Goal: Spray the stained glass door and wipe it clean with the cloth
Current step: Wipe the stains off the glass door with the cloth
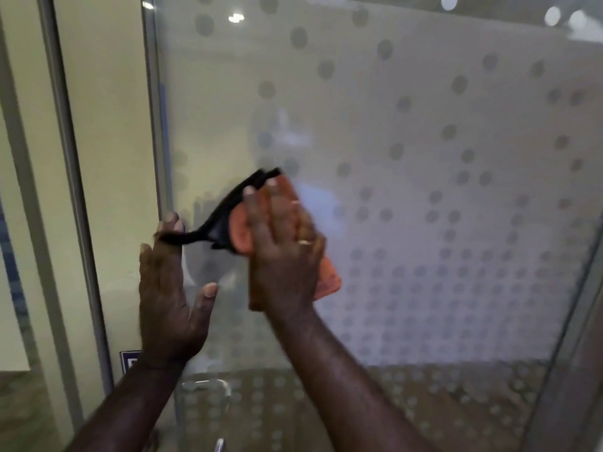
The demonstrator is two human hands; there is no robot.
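Observation:
The glass door (pixel 424 158) fills the view, frosted with rows of grey dots. My right hand (pixel 287 256) presses a folded orange cloth (pixel 326 278) flat against the glass, left of centre. My left hand (pixel 169 288) is at the door's left edge, back towards me and thumb spread. It holds a spray bottle whose black trigger head (pixel 228 213) slants up to the cloth's top corner. The bottle's clear body (pixel 205 265) is blurred and mostly hidden behind that hand. A hazy wet patch (pixel 287 135) shows on the glass above the cloth.
A metal frame post (pixel 75 190) and a cream wall (pixel 111 125) stand to the left of the door. A metal door handle (pixel 208 386) sits low behind the glass. A small blue sign (pixel 129 360) is fixed beside it. Another frame edge (pixel 574 321) runs down the right.

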